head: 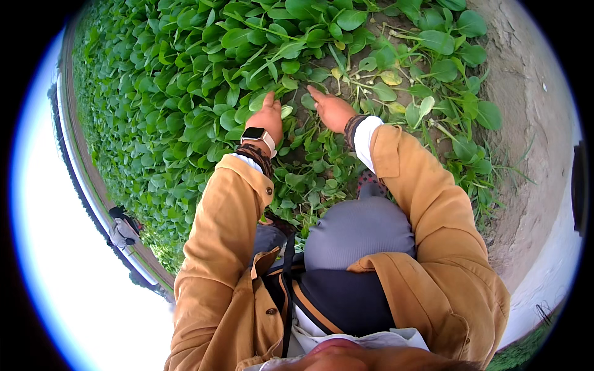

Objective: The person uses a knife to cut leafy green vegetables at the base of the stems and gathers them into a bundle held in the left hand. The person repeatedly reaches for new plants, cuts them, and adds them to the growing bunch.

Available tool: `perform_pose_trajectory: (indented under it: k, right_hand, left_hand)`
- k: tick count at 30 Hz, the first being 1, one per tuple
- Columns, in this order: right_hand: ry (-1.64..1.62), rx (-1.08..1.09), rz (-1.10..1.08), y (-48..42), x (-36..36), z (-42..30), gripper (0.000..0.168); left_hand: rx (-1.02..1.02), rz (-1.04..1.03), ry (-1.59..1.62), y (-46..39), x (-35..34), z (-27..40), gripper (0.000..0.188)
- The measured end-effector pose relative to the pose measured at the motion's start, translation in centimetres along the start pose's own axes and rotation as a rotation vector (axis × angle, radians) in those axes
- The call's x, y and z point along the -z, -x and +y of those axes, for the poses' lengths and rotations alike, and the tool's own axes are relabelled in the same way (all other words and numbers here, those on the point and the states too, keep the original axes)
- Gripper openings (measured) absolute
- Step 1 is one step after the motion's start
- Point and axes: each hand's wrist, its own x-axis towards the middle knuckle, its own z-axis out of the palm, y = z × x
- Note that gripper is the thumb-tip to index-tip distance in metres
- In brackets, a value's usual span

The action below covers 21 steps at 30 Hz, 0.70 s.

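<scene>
My left hand (268,119), with a smartwatch (253,134) on its wrist, is at the edge of the dense leafy greens (185,88). Its fingers are curled on a leafy green plant, whose pale stem (287,111) sticks out beside them; the palm side is hidden. To its right, my right hand (333,110) reaches low over the soil with the index finger stretched out. Nothing shows in that hand, and its fingers are apart. Bare soil and a few leaves lie between the two hands.
Yellowed leaves (390,78) and loose greens (436,42) lie on the soil to the right. Beyond them runs a bare dirt strip (519,92). Small plants (320,171) grow close before my knee (362,232). Another person (123,232) is at the field's far left edge.
</scene>
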Motion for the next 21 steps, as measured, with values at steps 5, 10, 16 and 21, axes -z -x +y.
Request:
perform_pose_trajectory:
  k: [5, 10, 16, 21]
  right_hand:
    - [0.041, -0.070, -0.099, -1.8, -0.2, -0.2, 0.055]
    - [0.077, -0.055, -0.107, -2.0, 0.0, 0.2, 0.059]
    - [-0.771, -0.423, -0.195, 2.8, 2.0, 0.2, 0.051]
    - [-1.447, -0.359, 0.072, 7.5, 3.4, -4.7, 0.033]
  left_hand:
    - [0.073, 0.003, 0.078, 0.0, -1.6, -1.1, 0.042]
    - [0.008, 0.074, 0.104, 1.8, -0.4, 0.0, 0.046]
    - [-0.110, 0.286, 0.304, 8.5, 1.3, 2.3, 0.058]
    - [-0.328, 0.155, 0.499, 14.4, 2.1, 5.7, 0.064]
